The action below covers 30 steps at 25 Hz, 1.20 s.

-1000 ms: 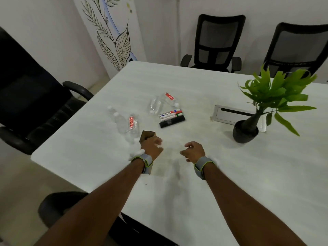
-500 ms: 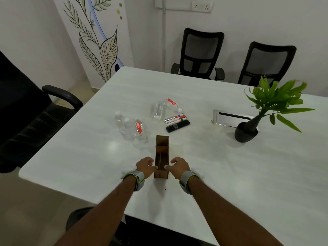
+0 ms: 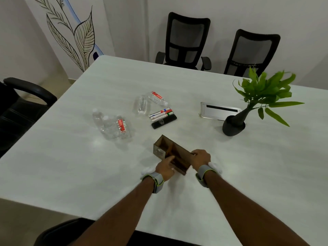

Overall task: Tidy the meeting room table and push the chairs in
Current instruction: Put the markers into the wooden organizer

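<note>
A brown wooden organizer box (image 3: 166, 148) with open compartments stands on the white table (image 3: 71, 157), turned diagonally. My left hand (image 3: 165, 168) grips its near left side and my right hand (image 3: 201, 159) grips its right side. Beyond it lie three markers (image 3: 160, 113) beside a black eraser (image 3: 164, 121). Three clear water bottles (image 3: 111, 125) lie together at the left, and two more water bottles (image 3: 149, 102) lie farther back.
A potted green plant (image 3: 234, 124) stands at the right, next to a metal cable hatch (image 3: 219, 110). Two black mesh chairs (image 3: 186, 43) stand at the far edge. A black armchair (image 3: 19, 107) is at the left, and another chair (image 3: 62, 231) sits below my arms.
The box was under my left hand alone, then both hands took it by the sides. It has since turned from straight ahead to a diagonal, and the view has shifted.
</note>
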### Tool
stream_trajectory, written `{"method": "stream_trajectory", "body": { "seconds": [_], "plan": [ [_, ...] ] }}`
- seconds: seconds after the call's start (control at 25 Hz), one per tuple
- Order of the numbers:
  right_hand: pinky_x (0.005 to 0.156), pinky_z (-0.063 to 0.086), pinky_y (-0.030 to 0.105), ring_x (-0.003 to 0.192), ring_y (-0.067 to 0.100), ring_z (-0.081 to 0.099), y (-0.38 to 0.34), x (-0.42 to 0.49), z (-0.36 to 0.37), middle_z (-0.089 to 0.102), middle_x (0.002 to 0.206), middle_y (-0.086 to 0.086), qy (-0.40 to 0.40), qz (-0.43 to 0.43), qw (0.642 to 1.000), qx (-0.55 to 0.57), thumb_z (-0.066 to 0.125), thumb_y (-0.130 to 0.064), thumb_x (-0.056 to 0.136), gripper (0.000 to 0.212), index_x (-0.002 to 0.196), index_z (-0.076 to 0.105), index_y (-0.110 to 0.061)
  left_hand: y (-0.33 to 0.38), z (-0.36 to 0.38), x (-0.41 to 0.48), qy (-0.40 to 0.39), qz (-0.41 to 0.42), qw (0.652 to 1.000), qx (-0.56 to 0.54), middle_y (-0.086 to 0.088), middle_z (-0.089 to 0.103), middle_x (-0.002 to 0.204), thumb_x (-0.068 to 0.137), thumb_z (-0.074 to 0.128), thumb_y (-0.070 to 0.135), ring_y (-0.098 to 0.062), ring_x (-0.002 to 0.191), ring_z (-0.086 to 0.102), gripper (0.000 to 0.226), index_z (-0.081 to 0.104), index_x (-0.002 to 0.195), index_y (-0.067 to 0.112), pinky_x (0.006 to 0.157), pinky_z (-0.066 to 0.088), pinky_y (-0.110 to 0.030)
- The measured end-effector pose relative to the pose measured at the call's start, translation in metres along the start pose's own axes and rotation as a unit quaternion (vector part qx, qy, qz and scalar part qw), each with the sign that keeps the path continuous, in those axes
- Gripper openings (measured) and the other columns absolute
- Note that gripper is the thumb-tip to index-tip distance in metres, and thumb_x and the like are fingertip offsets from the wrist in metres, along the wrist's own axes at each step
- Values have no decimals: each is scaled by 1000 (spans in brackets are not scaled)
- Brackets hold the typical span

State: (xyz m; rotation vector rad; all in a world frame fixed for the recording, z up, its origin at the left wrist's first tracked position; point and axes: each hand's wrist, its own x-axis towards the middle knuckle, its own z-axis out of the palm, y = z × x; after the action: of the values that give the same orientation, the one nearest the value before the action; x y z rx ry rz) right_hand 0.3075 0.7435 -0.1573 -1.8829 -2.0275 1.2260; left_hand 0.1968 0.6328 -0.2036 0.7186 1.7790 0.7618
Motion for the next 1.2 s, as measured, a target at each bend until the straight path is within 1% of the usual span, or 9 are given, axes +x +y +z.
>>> {"method": "stream_trajectory", "body": {
  "seconds": [0.12, 0.24, 0.44, 0.56, 0.68, 0.8, 0.88, 1.04, 1.2],
  "plan": [
    [82, 58, 44, 89, 38, 68, 15, 35, -31, 72, 102, 17, 22, -5, 1000, -6, 57, -15, 81, 26, 100, 74, -13, 22, -2, 15, 131, 75, 988, 5, -16, 68, 112, 79, 58, -5, -24, 102, 65, 35, 66, 111, 7, 87, 50, -27],
    [80, 57, 38, 89, 34, 66, 15, 63, -50, 72, 98, 13, 24, -35, 998, -37, 56, -14, 81, 24, 96, 75, -13, 50, -29, 35, 278, 123, 953, -5, -6, 67, 70, 72, 59, -7, -18, 66, 60, 21, 70, 70, 12, 64, 44, -22],
    [64, 54, 33, 71, 25, 62, -2, 78, -52, 68, 76, 3, 15, -108, 992, -67, 54, -33, 66, 20, 67, 69, -19, 80, -90, 99, 347, 102, 930, 60, -14, 72, 88, 76, 62, 2, -23, 79, 62, 13, 69, 85, 8, 76, 49, -28],
    [64, 52, 33, 70, 23, 60, -6, 91, -51, 67, 75, 3, 7, -149, 987, -55, 55, -31, 67, 16, 65, 65, -19, 84, -107, 149, 327, 71, 934, 122, -16, 66, 109, 78, 64, 10, -32, 100, 60, 23, 62, 101, 9, 86, 48, -32],
    [66, 52, 33, 71, 23, 61, -12, 109, -49, 67, 73, 5, 6, -172, 985, -31, 58, -19, 73, 11, 66, 66, -15, 78, -109, 194, 246, 46, 946, 208, -18, 49, 135, 74, 74, 16, -34, 126, 45, 62, 47, 129, 7, 102, 37, -34],
    [66, 50, 28, 71, 21, 61, -16, 126, -43, 68, 73, 4, 1, -183, 983, -27, 60, -13, 77, 13, 71, 70, -9, 69, -120, 232, 190, 10, 922, 338, -17, 28, 151, 68, 79, 35, -33, 140, 26, 98, 24, 144, 8, 115, 25, -42],
    [62, 46, 23, 70, 19, 60, -15, 131, -40, 67, 72, 3, -6, -191, 981, -30, 60, -13, 78, 13, 73, 71, -8, 65, -124, 240, 196, 1, 904, 380, -18, 33, 146, 63, 76, 45, -35, 134, 31, 102, 24, 143, 7, 111, 30, -48],
    [60, 42, 21, 70, 17, 59, -16, 134, -34, 66, 72, 1, -27, -184, 982, -31, 60, -13, 80, 12, 74, 71, -10, 68, -109, 228, 205, 24, 880, 427, -17, 42, 126, 59, 76, 45, -36, 115, 42, 89, 36, 130, 8, 92, 41, -43],
    [67, 42, 22, 73, 16, 59, -28, 129, -29, 69, 78, 3, -49, -184, 981, -35, 60, -15, 82, 13, 76, 71, -12, 71, -95, 210, 193, 0, 898, 395, -15, 53, 114, 54, 79, 41, -35, 102, 55, 82, 40, 117, 8, 79, 45, -37]
  ]
}}
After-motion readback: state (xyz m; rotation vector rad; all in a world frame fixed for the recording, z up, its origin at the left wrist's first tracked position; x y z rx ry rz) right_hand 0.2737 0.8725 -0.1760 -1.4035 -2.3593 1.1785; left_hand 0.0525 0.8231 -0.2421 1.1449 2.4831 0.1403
